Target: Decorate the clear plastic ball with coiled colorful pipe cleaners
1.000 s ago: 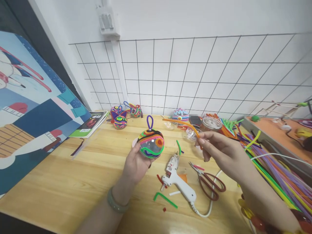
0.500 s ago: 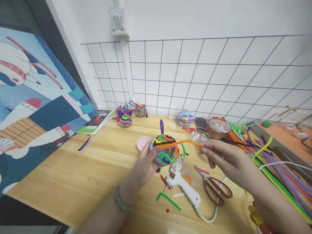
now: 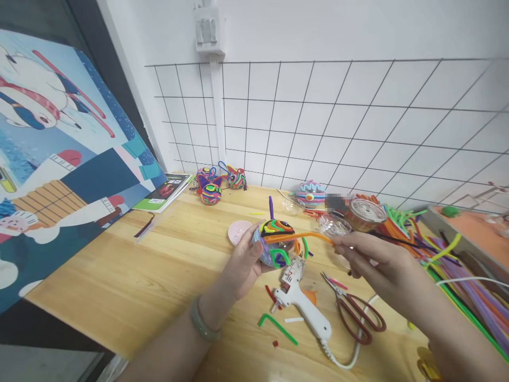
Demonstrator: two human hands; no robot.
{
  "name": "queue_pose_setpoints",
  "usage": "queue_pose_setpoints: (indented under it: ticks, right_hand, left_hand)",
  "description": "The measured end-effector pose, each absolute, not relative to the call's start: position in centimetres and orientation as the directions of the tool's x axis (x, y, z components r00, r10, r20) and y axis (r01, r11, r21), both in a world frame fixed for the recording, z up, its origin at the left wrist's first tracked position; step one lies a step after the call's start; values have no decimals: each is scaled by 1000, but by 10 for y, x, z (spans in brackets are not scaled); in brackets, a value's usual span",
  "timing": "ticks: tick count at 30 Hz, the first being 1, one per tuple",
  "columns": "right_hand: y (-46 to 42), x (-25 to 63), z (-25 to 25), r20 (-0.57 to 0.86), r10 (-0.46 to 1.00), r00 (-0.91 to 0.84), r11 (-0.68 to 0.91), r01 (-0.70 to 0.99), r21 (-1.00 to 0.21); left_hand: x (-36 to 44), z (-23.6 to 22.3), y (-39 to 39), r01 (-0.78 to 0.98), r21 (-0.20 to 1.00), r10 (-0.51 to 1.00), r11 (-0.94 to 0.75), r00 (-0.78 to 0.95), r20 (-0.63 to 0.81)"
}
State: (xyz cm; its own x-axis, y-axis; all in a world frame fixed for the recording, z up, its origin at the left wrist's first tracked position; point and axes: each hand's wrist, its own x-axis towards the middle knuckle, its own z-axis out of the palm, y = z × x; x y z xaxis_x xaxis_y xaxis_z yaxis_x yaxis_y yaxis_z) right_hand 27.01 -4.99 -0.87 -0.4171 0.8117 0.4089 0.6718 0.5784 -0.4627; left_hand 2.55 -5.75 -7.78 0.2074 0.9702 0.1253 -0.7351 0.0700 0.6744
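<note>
My left hand is wrapped round a clear ball partly covered in coiled, many-coloured pipe cleaners, with a purple one sticking up from its top. Between the fingertips of my right hand is the free end of an orange pipe cleaner; its other part lies across the ball's front. Just below the ball a white hot glue gun rests on the table. Red-handled scissors lie beneath my right hand. A bent green pipe cleaner piece lies left of the glue gun.
Behind the ball is a pink dish. Finished ornaments stand at the back left, and a striped ball by the wall. Bundles of pipe cleaners fill the right side. A large picture board leans in from the left.
The view has shifted slightly left, so most things sit further right. Both hands keep their holds on the ball and the orange pipe cleaner, which stays stretched between them.
</note>
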Motion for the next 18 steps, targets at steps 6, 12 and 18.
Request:
queue_pose_setpoints:
  ticks: [6,12,18]
  right_hand:
    - [-50,271,-9,413,808,-421,584,670,-459]
    - [-51,272,-9,419,810,-410,579,676,-456]
    - [-51,277,-5,454,858,-242,478,699,-531]
  left_hand:
    - [25,-77,-58,-729,679,972,83,209,106]
    - [25,-81,-57,-746,657,977,111,204,66]
    - [25,-80,-55,-739,669,976,86,198,94]
